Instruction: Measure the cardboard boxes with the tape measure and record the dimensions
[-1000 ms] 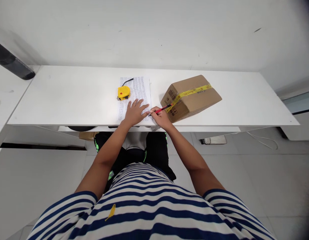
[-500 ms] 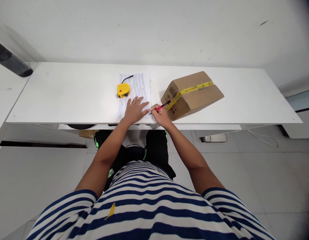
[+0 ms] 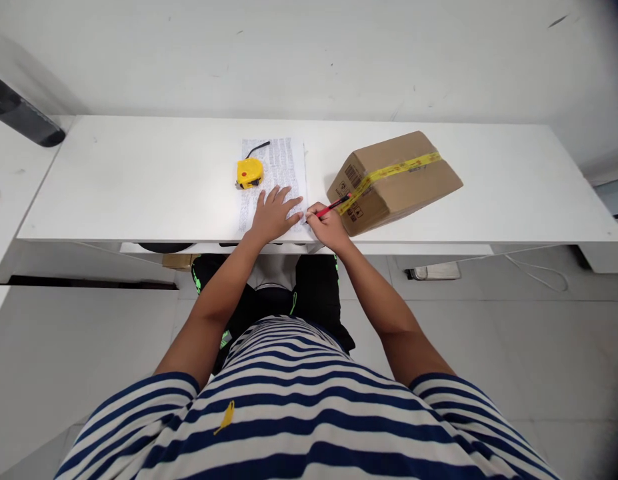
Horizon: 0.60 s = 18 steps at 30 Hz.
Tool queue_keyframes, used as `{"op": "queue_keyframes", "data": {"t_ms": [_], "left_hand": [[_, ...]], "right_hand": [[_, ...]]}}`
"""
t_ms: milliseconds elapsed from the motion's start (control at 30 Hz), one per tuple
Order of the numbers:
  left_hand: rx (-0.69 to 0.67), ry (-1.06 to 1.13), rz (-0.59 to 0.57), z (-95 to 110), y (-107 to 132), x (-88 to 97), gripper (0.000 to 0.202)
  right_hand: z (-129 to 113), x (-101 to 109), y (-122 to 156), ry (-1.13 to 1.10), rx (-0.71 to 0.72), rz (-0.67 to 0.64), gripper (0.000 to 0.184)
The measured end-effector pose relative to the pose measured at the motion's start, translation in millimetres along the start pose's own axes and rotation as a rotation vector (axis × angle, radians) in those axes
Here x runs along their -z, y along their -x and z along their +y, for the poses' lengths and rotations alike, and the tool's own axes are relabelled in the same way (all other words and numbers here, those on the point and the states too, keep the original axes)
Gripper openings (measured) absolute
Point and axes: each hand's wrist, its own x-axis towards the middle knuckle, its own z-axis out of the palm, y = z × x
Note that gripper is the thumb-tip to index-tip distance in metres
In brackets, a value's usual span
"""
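Observation:
A sheet of paper (image 3: pixel 283 160) covered in dense writing lies near the front edge of the white table. My left hand (image 3: pixel 273 217) rests flat on its lower part, fingers spread. At the sheet's right edge, my right hand (image 3: pixel 329 228) is closed around a red and black pen (image 3: pixel 329 208), its tip pointing down at the paper. On the sheet's left side sits a yellow tape measure (image 3: pixel 249 173) with a black strap. Just right of my right hand stands a brown cardboard box (image 3: pixel 396 177) with yellow tape across it.
The white table (image 3: pixel 153 180) runs along a wall. A dark cylindrical post (image 3: pixel 23 110) juts in at the upper left. Under the table, a small cardboard box (image 3: pixel 177 261) shows on the left and a pale flat object (image 3: pixel 436 271) on the right.
The view has shifted slightly, so the table's things appear a little higher and farther right. My left hand stays flat on the paper, and my right hand still holds the pen.

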Motion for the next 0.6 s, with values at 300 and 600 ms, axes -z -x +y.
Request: {"op": "queue_keyframes", "data": {"t_ms": [300,600], "left_hand": [[0.025,-0.026,-0.013,4,5,-0.4,0.052],[-0.006,-0.001,-0.012,9,-4,9.4,0.053]], "right_hand": [[9,-1,5,-0.006,0.018,0.046,0.021],[-1,2,0,0.037,0.023,0.021,0.026]]}}
